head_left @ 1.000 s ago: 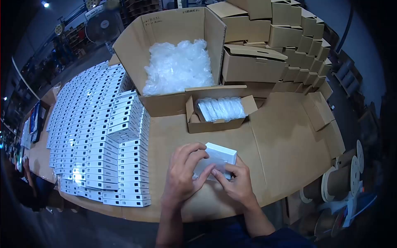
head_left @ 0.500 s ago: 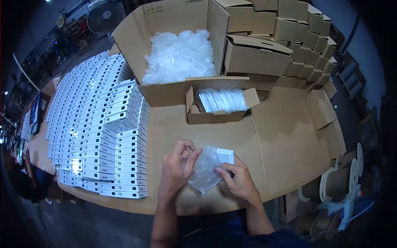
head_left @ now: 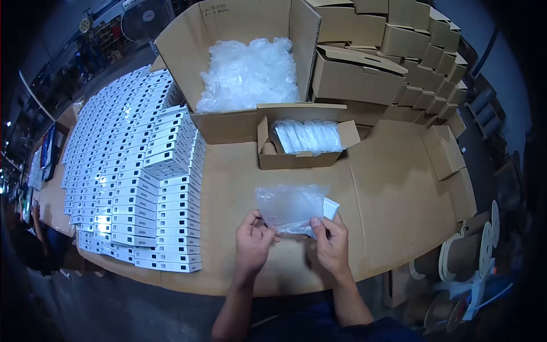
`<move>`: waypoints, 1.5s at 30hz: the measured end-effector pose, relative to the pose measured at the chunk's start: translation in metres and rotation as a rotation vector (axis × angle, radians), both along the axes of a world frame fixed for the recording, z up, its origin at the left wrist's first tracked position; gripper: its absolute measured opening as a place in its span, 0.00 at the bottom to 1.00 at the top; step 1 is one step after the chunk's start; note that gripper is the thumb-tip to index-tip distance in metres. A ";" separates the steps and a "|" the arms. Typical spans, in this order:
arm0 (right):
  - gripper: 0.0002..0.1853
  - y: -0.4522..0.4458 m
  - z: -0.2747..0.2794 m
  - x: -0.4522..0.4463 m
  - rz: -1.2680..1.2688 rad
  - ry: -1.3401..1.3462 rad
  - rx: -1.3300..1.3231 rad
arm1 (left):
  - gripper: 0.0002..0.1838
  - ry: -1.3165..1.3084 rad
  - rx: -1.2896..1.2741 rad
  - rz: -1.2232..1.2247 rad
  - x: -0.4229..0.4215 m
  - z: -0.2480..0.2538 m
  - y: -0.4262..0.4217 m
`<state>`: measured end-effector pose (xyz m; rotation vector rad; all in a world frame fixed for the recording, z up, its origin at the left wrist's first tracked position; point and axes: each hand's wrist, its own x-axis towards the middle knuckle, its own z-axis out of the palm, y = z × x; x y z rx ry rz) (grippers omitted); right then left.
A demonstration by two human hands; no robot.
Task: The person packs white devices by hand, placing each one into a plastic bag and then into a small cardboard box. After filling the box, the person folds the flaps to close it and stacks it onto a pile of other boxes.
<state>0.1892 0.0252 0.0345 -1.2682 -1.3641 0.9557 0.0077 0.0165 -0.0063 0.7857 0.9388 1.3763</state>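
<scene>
A clear plastic bag [head_left: 292, 206] is stretched out between my two hands above the cardboard-covered table. My left hand [head_left: 256, 242] pinches its lower left edge. With thumb and fingers, my right hand [head_left: 329, 239] grips a small white box [head_left: 330, 208] together with the bag's right side. Most of that box is hidden behind the bag and my fingers; I cannot tell whether any of it is inside. Beyond my hands stands an open small carton [head_left: 297, 162], holding a row of plastic-wrapped white items [head_left: 307, 137].
Stacked white boxes [head_left: 134, 199] fill the table's left side. At the back, a large carton [head_left: 228, 128] holds a heap of clear bags [head_left: 248, 74]. Brown cartons [head_left: 359, 77] are piled at back right. Spools [head_left: 467, 253] stand off the right edge. Another person [head_left: 34, 239] is at far left.
The bag has turned from hanging crumpled to lying spread out wide between my hands. My left hand has moved down and right to its lower edge; the white box has shifted slightly right.
</scene>
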 end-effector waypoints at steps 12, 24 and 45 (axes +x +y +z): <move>0.11 -0.005 -0.017 0.004 0.090 -0.032 0.122 | 0.23 0.247 0.043 -0.170 -0.011 0.023 0.010; 0.14 0.042 0.044 0.059 0.192 0.196 0.618 | 0.18 0.637 0.273 -0.146 -0.013 0.024 0.000; 0.24 0.063 0.047 0.016 0.652 -0.022 0.300 | 0.31 0.431 0.111 -0.163 -0.017 0.011 0.000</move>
